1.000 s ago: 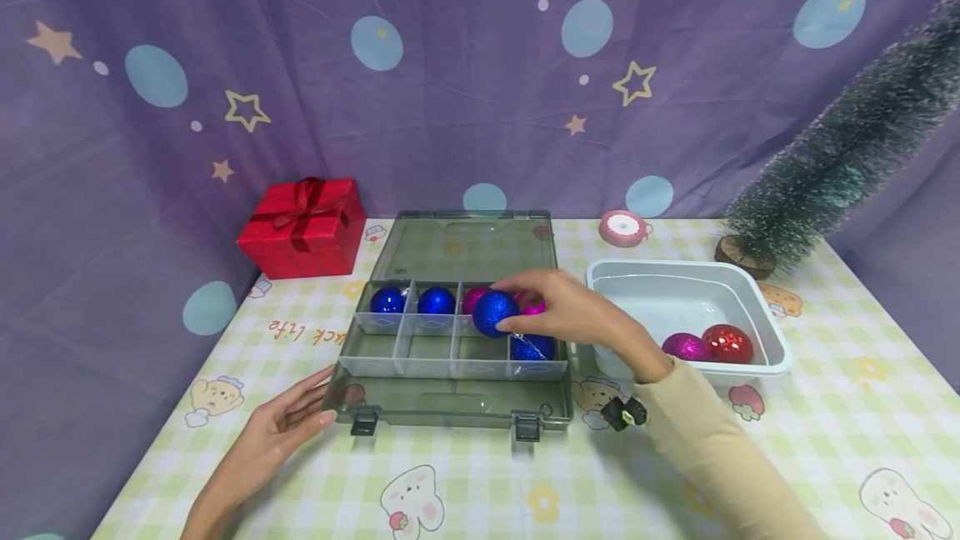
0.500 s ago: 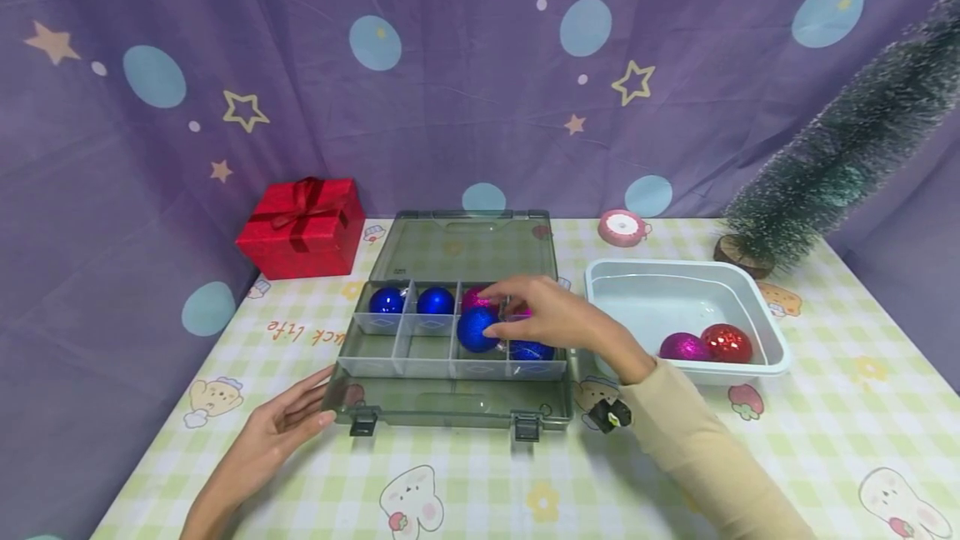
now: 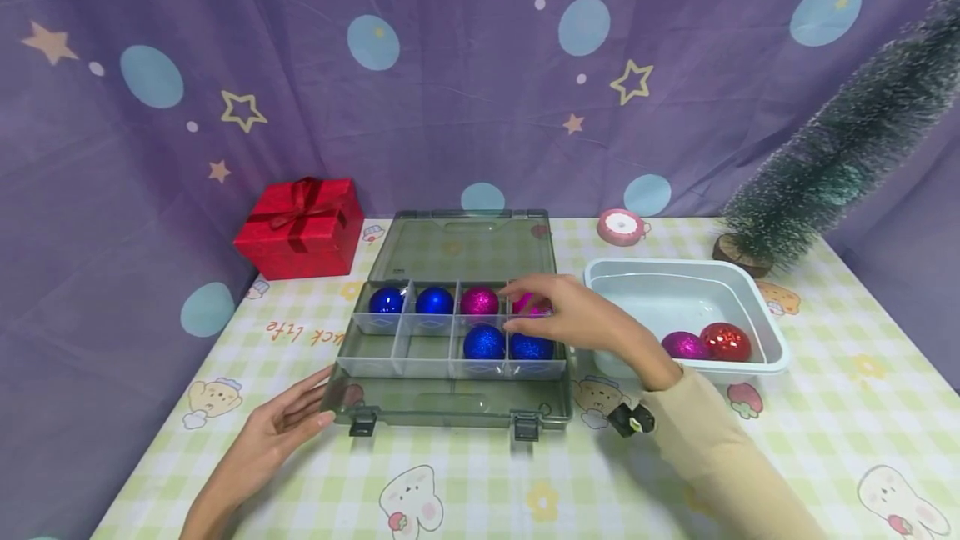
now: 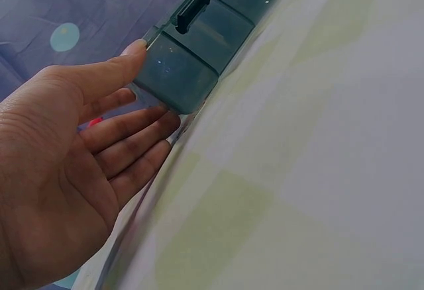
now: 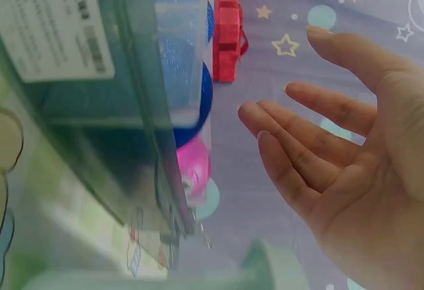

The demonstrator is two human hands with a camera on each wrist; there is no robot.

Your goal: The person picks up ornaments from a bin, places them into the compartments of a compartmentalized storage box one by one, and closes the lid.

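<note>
A grey see-through divided box (image 3: 450,397) lies with its lid folded back. In its rear row sit two shiny blue baubles (image 3: 434,301) and two pink baubles (image 3: 478,302), the rightmost partly behind my fingers. Two glittery blue baubles (image 3: 483,343) fill the right-hand compartments of the row in front. My right hand (image 3: 576,317) hovers above the box's right side, fingers apart; the right wrist view shows this hand (image 5: 351,138) holding nothing. My left hand (image 3: 264,433) is at the front left corner, its thumb and straight fingers right at the box wall in the left wrist view.
A pale plastic tub (image 3: 637,269) on the right contains a magenta bauble (image 3: 684,346) and a red one (image 3: 725,343). Behind it stand a small artificial tree (image 3: 825,140) and a ribbon roll (image 3: 621,227). A red gift box (image 3: 300,229) is at the back left.
My right hand moved a glittery blue bauble left and down into the compartment beside the other one, let it go and drew back right. My left hand stayed in place.
</note>
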